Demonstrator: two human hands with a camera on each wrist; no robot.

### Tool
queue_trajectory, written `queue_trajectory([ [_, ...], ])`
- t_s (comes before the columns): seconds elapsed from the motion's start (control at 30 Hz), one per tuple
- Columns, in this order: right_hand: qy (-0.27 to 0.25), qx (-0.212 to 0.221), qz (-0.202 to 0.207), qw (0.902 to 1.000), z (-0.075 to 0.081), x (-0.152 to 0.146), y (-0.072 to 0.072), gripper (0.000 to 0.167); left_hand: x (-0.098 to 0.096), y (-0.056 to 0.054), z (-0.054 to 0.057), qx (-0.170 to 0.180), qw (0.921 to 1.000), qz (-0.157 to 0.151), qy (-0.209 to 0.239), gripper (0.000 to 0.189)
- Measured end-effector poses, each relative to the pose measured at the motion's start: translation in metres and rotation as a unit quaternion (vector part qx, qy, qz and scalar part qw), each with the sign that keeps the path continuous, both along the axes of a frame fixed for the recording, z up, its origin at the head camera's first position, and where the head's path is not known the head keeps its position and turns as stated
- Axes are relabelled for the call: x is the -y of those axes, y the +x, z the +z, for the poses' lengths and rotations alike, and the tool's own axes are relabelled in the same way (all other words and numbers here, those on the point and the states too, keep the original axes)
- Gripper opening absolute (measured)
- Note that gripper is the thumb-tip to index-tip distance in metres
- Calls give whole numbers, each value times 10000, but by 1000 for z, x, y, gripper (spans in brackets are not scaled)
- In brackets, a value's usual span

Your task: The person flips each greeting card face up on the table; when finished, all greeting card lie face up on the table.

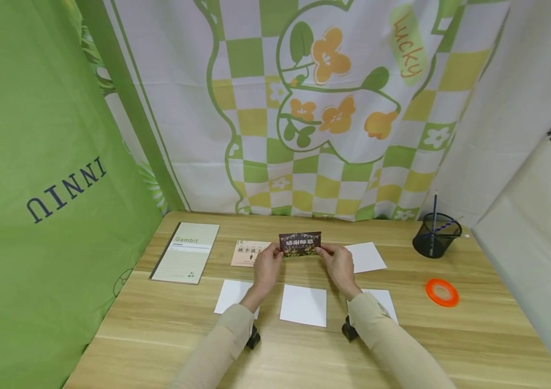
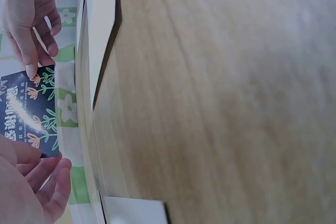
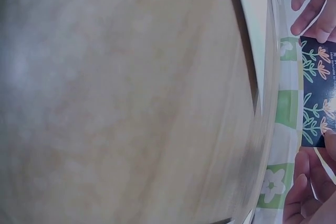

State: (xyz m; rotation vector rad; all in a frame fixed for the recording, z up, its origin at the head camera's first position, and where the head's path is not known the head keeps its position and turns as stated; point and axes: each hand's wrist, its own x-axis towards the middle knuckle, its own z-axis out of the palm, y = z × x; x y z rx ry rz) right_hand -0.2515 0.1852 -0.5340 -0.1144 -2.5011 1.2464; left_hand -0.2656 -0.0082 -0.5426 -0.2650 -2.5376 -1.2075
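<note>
Between both hands is a dark greeting card (image 1: 300, 245) with pale Chinese lettering and a plant pattern along its lower edge. My left hand (image 1: 268, 266) pinches its left end between thumb and fingers. The right hand (image 1: 338, 265) pinches the opposite end the same way. In the left wrist view the card (image 2: 32, 111) stands raised off the table, its printed face catching glare. The right wrist view shows part of the card (image 3: 317, 93) and fingers at both ends. A peach-coloured card (image 1: 246, 254) lies behind the left hand, partly hidden by it.
White square cards lie about the hands: one at front left (image 1: 232, 294), one at centre (image 1: 303, 306), one at back right (image 1: 365, 257), one under the right forearm (image 1: 383, 302). A notebook (image 1: 185, 253) lies left; a mesh pen holder (image 1: 436, 236) and orange tape roll (image 1: 442, 293) stand right.
</note>
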Motion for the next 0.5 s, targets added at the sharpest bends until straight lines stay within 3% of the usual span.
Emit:
queue_trajectory([
  [0.3, -147, 48, 89, 9998, 0, -1, 0, 20, 0, 0, 3, 273, 9989, -151, 345, 9],
  [0.5, -241, 144, 199, 9994, 0, -1, 2, 18, 0, -1, 2, 362, 9980, -89, 519, 9],
])
